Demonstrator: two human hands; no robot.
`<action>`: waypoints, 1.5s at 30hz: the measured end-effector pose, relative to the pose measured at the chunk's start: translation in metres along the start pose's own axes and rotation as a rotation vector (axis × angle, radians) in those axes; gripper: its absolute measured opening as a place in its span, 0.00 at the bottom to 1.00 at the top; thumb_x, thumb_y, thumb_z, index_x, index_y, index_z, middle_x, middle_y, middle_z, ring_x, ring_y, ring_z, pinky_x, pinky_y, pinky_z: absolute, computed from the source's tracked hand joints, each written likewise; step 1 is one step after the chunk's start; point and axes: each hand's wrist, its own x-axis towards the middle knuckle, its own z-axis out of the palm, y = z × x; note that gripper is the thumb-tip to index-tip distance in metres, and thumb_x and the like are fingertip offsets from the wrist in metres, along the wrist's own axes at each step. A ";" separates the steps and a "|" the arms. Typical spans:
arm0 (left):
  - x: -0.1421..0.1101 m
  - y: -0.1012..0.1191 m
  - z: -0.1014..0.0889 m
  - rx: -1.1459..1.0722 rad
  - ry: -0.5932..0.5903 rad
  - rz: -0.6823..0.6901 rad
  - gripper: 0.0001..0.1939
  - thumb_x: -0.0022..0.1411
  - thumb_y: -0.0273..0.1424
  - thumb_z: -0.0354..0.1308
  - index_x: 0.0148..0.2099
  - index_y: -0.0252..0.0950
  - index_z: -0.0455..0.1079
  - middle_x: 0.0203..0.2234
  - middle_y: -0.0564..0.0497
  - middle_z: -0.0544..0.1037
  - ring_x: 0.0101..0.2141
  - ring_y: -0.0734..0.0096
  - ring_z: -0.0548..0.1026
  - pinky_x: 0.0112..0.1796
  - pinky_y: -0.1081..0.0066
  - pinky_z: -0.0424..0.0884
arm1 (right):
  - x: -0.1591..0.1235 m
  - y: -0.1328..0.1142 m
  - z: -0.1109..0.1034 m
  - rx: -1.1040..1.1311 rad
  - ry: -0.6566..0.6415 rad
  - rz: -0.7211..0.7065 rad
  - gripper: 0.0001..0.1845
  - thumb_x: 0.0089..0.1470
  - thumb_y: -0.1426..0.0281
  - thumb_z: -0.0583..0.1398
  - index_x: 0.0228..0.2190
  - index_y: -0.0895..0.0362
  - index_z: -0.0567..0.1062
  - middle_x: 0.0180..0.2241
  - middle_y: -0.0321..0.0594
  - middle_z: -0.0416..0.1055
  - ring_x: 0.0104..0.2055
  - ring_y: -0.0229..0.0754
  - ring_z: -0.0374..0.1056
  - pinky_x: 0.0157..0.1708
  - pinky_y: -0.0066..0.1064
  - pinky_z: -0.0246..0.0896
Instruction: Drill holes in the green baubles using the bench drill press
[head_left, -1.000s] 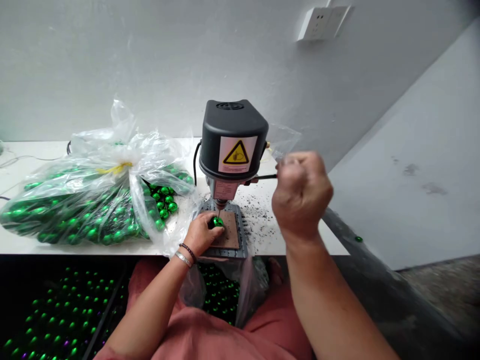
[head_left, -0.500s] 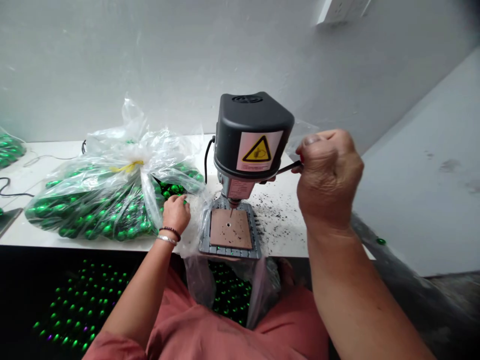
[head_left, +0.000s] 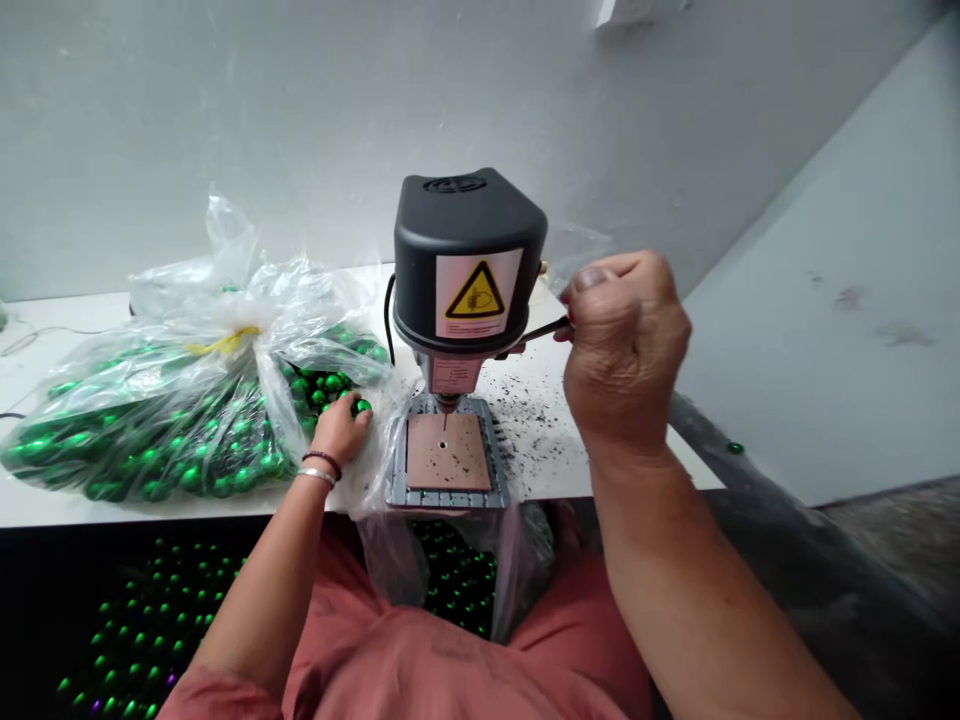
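My left hand (head_left: 342, 432) is at the torn opening of a clear plastic bag (head_left: 225, 385) full of shiny green balls. Its fingers are closed on one green ball (head_left: 364, 406), which shows at the fingertips. My right hand (head_left: 624, 350) is wrapped round the black feed lever (head_left: 546, 329) of a small bench drill press (head_left: 469, 235). Below its thin drill bit (head_left: 445, 421) lies a brown square board (head_left: 465, 463) with one small hole, on the grey slotted base (head_left: 495, 470). No ball is on the board.
Dark shavings (head_left: 529, 420) litter the white table (head_left: 551, 470) right of the press. Clear plastic sheeting (head_left: 394, 560) hangs from the front edge over my lap, with green balls below. A stray green ball (head_left: 736, 448) lies at the right, near the wall.
The view has shifted a little to the right. My left hand now shows a green ball at its fingertips, turned towards the press. My right hand stays on the lever.
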 end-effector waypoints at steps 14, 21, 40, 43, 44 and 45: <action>-0.044 0.041 -0.004 -1.276 -0.523 -0.357 0.06 0.50 0.26 0.59 0.34 0.32 0.70 0.29 0.49 0.76 0.30 0.74 0.75 0.28 0.78 0.69 | 0.001 0.001 0.000 0.043 -0.002 -0.062 0.16 0.55 0.59 0.48 0.25 0.57 0.62 0.21 0.29 0.56 0.23 0.27 0.56 0.27 0.24 0.53; -0.046 0.060 0.004 -0.803 -0.509 -0.146 0.15 0.48 0.35 0.60 0.38 0.32 0.68 0.24 0.52 0.73 0.21 0.79 0.69 0.21 0.78 0.62 | 0.017 -0.002 0.003 -0.013 -0.046 -0.037 0.17 0.55 0.60 0.48 0.21 0.57 0.58 0.18 0.29 0.51 0.23 0.27 0.49 0.26 0.24 0.48; -0.048 0.078 0.029 -0.012 -0.233 0.195 0.21 0.48 0.36 0.59 0.47 0.39 0.71 0.34 0.51 0.78 0.32 0.68 0.73 0.34 0.71 0.66 | 0.031 0.002 0.006 0.025 -0.081 -0.009 0.17 0.54 0.59 0.50 0.20 0.57 0.57 0.19 0.29 0.52 0.24 0.28 0.48 0.28 0.25 0.49; -0.048 0.077 0.028 -0.001 -0.248 0.221 0.19 0.48 0.35 0.59 0.45 0.41 0.72 0.34 0.52 0.78 0.33 0.68 0.73 0.34 0.72 0.65 | 0.029 0.001 0.005 0.008 -0.072 -0.006 0.17 0.53 0.59 0.51 0.21 0.57 0.58 0.19 0.29 0.52 0.24 0.28 0.49 0.27 0.24 0.49; -0.047 0.077 0.028 0.004 -0.249 0.229 0.18 0.48 0.35 0.59 0.45 0.41 0.72 0.35 0.52 0.78 0.34 0.68 0.73 0.34 0.72 0.65 | 0.026 0.001 0.004 0.007 -0.064 -0.015 0.17 0.53 0.59 0.51 0.21 0.57 0.58 0.18 0.29 0.52 0.23 0.28 0.49 0.26 0.24 0.49; -0.047 0.077 0.028 0.009 -0.246 0.238 0.18 0.48 0.35 0.59 0.44 0.41 0.73 0.35 0.52 0.78 0.34 0.68 0.73 0.35 0.72 0.65 | 0.023 0.000 0.002 0.006 -0.055 -0.035 0.16 0.53 0.59 0.51 0.21 0.57 0.58 0.18 0.29 0.52 0.23 0.28 0.49 0.26 0.24 0.49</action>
